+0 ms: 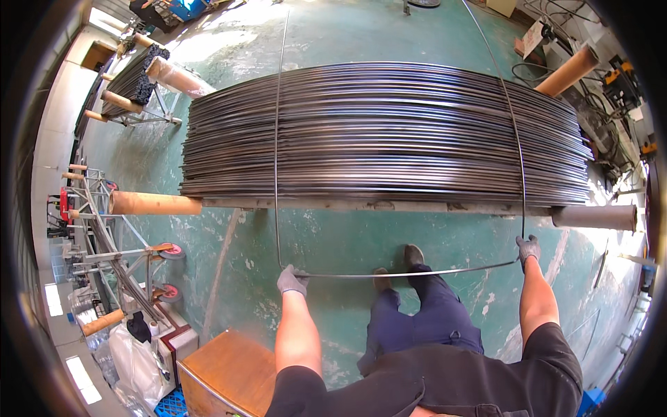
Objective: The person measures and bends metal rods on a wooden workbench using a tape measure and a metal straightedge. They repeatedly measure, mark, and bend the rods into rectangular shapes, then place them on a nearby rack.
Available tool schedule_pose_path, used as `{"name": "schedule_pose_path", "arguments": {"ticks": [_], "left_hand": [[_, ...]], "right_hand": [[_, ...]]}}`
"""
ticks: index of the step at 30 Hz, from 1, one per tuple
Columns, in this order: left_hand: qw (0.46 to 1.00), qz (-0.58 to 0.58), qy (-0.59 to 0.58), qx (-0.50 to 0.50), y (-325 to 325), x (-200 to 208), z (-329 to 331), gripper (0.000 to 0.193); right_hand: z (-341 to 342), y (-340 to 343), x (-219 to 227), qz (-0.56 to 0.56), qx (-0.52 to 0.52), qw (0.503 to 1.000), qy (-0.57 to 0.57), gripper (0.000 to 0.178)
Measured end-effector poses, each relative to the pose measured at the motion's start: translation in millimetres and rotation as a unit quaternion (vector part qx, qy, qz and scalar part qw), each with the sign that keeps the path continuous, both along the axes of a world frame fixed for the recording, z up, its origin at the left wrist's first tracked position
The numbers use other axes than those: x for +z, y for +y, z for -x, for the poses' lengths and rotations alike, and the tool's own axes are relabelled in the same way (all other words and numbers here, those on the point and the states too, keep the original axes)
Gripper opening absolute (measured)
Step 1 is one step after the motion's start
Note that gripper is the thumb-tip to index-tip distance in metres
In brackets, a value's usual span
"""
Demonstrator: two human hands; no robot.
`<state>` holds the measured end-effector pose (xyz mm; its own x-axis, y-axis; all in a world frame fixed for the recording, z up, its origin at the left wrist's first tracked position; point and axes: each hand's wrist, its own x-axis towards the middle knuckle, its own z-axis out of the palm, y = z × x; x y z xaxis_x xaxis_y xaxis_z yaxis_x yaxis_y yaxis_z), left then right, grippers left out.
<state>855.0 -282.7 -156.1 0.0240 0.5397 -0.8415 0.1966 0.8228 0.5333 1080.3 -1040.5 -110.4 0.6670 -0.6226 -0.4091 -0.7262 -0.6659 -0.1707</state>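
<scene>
A thin metal rod bent into a large U [396,275] is held out in front of me. Its near side runs across my body, and its two long sides reach away over a wide stack of dark metal rods [389,132]. My left hand [292,279], in a grey glove, is closed round the left near corner. At the right near corner my right hand [528,248], also gloved, grips the bent rod. The stack lies crosswise on a rack beam [389,206]. Whether the bent rod touches the stack I cannot tell.
Brown tube-covered posts [156,203] stick out at the rack's corners. At left stand a wheeled metal cart [132,257] and another loaded rack [132,83]. A wooden-topped cabinet [233,368] is near my left arm. Cables and machinery [611,90] lie at far right. The floor [333,243] is green.
</scene>
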Motion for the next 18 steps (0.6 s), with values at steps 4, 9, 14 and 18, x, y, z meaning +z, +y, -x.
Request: {"name": "schedule_pose_path", "arguments": {"ticks": [4, 9, 14, 18], "left_hand": [[0.996, 0.022, -0.066, 0.046, 2.5, -17.4, -3.6, 0.012], [0.983, -0.002, -0.145, 0.111, -29.6, 37.8, -15.8, 0.012], [0.966, -0.047, -0.194, 0.163, -42.0, 87.2, 53.5, 0.013], [0.947, -0.100, -0.188, 0.240, -54.7, 165.9, 111.0, 0.012]], "right_hand": [[-32.7, -12.4, -38.9, -0.226, -0.133, 0.965, -0.013, 0.075], [-52.0, 43.9, 10.3, -0.023, -0.132, 0.987, -0.086, 0.063], [-66.7, 38.5, 17.7, -0.111, -0.075, 0.979, -0.153, 0.070], [-120.9, 66.8, 39.0, -0.029, 0.038, 0.988, -0.148, 0.094]]}}
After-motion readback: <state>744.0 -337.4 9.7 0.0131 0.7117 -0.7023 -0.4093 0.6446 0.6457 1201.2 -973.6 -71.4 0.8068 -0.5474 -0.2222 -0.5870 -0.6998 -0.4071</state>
